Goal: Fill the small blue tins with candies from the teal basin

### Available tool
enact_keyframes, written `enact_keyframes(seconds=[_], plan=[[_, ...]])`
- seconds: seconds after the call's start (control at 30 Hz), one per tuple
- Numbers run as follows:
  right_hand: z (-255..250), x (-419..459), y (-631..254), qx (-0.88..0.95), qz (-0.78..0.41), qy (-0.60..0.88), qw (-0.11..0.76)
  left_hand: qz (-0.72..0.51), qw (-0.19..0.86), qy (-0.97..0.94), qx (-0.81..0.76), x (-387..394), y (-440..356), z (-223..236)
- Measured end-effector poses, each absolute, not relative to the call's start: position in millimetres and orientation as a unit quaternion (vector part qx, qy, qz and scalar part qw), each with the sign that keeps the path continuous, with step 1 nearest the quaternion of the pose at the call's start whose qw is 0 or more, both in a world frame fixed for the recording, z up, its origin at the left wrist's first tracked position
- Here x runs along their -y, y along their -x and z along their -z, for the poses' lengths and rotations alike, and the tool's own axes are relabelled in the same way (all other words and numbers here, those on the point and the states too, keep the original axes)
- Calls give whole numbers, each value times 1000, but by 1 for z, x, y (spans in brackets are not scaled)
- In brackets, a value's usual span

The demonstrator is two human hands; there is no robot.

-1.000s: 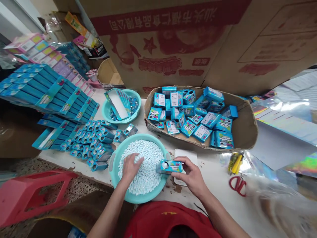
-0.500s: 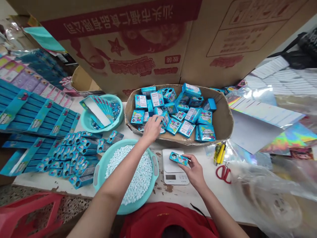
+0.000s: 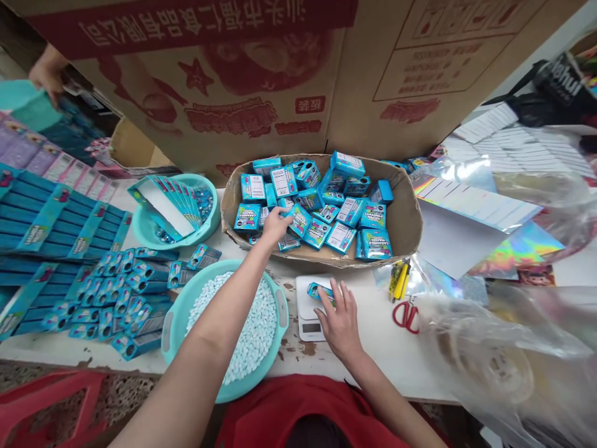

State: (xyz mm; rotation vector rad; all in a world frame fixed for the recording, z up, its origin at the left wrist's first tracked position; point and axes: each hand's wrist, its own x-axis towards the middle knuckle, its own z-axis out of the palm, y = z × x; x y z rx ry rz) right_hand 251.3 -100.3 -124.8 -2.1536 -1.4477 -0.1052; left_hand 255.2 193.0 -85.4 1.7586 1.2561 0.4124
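My left hand reaches into the cardboard tray of small blue boxes, its fingers closing on one blue box. My right hand lies over the small white scale, fingers stretched out and resting on a blue box that sits on the scale plate. A teal basin full of small white-blue candies stands under my left forearm.
Open blue boxes lie in rows at left beside stacks of flat blue cartons. A second teal bowl holds flat cartons. Red scissors and yellow cutters lie right of the scale. Plastic bags crowd the right. Another person's hand shows far left.
My left hand left the candy basin and reached into the cardboard tray. My right hand set its blue box down on the scale and opened over it.
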Motion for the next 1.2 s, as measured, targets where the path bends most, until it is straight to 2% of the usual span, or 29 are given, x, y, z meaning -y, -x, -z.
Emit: enact_keyframes(seconds=[0.1,0.2,0.3,0.4,0.47,0.5,0.57,0.63,0.7,0.8,0.9,1.0,1.2], plan=[[114,99,-248,535,38,805,254,-276,600,-589,-466,-184,-222,60],[93,95,-246,516,52,784,340,-306,660,-525,-443,-148,-169,31],[71,86,-232,556,32,723,410,-256,670,-515,-471,-93,-113,14],[61,77,-206,639,-75,638,423,-162,694,-499,-493,-53,-63,22],[61,75,-187,639,-186,607,434,-167,647,-506,-546,-47,-34,39],[62,75,-179,624,-239,599,441,-185,585,-533,-583,-50,-21,51],[64,77,-168,591,-328,588,445,-194,399,-626,-641,-59,0,77],[64,81,-163,572,-388,576,436,-138,247,-704,-651,-66,13,101],[63,83,-162,553,-420,579,427,-69,181,-734,-651,-64,14,119],[61,82,-160,502,-456,599,424,-56,175,-737,-651,-52,-1,133],[63,77,-159,425,-503,604,449,-121,222,-739,-625,-42,-19,138],[66,70,-163,376,-491,618,486,-194,319,-682,-629,-42,-26,137],[63,51,-174,434,-393,653,481,-357,607,-330,-629,-56,-20,95]])
